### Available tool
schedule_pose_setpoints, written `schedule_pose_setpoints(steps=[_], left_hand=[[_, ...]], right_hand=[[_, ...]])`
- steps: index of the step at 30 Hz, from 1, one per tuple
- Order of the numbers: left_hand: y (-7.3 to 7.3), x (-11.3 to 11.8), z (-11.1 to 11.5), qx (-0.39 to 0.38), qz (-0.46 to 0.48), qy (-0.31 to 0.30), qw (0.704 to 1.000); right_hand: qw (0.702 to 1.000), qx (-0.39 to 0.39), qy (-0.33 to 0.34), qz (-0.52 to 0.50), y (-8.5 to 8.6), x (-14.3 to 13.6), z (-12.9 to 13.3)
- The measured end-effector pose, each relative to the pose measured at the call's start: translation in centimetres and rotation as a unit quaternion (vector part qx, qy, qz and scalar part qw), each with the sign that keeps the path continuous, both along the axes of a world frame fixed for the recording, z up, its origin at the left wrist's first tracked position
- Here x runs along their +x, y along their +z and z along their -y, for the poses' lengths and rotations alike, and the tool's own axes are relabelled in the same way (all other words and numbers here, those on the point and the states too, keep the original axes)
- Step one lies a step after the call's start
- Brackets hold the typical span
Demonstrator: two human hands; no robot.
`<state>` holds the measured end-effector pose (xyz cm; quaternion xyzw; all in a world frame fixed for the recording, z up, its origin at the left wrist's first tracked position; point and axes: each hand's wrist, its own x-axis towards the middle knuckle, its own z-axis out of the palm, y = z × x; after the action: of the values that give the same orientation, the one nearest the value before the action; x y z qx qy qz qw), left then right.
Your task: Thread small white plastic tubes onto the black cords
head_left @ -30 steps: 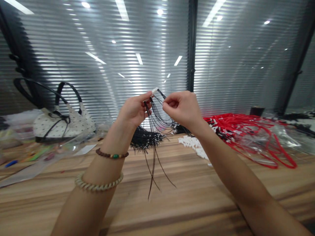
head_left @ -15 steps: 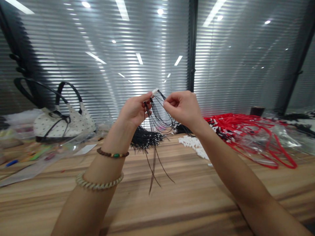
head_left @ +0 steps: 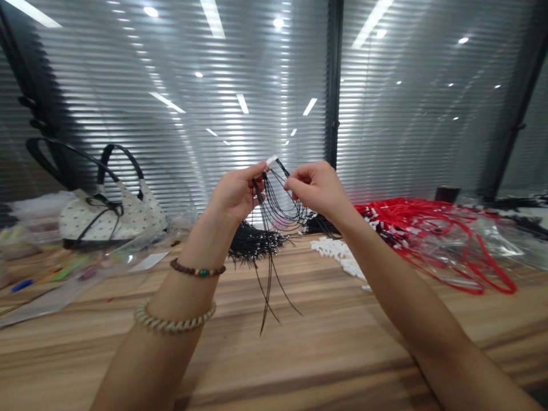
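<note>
My left hand (head_left: 234, 193) pinches a small white connector (head_left: 272, 161) between thumb and fingers, raised above the table. Thin black wires (head_left: 269, 251) run from it, loop toward the right and hang down with loose ends. My right hand (head_left: 315, 184) is closed in a pinch on the wires just right of the connector; its fingertips partly hide what they grip. Behind the hands lies a bundle of black wires (head_left: 252, 241) with shiny tips. To its right is a pile of small white plastic pieces (head_left: 336, 251).
Red straps (head_left: 411, 211) and clear plastic bags (head_left: 492, 240) lie at the right. At the left stand a white bag with black handles (head_left: 113, 214), a white paper piece (head_left: 149, 261) and a blue pen (head_left: 21, 285). A glass wall with blinds (head_left: 240, 137) rises behind the wooden table (head_left: 325, 354).
Both hands stay nearly in place, still on the connector and wires. The right hand's fingers have shifted slightly, and the hanging wire ends have swayed a little.
</note>
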<state>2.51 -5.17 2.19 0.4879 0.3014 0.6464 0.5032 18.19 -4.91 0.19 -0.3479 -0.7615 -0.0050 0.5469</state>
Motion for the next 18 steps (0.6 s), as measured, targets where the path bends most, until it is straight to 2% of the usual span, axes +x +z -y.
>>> schedule_pose_setpoints(steps=[9, 14, 18], left_hand=[[-0.07, -0.04, -0.20, 0.009, 0.005, 0.003, 1.000], [-0.15, -0.12, -0.39, 0.011, -0.001, 0.000, 1.000], [-0.13, -0.04, -0.29, 0.012, 0.008, 0.004, 1.000]], right_hand=[[1.000, 0.002, 0.005, -0.004, -0.13, 0.01, -0.36], [0.998, -0.037, 0.031, -0.028, -0.21, 0.18, -0.63], [0.998, -0.033, 0.038, -0.036, -0.24, 0.25, -0.83]])
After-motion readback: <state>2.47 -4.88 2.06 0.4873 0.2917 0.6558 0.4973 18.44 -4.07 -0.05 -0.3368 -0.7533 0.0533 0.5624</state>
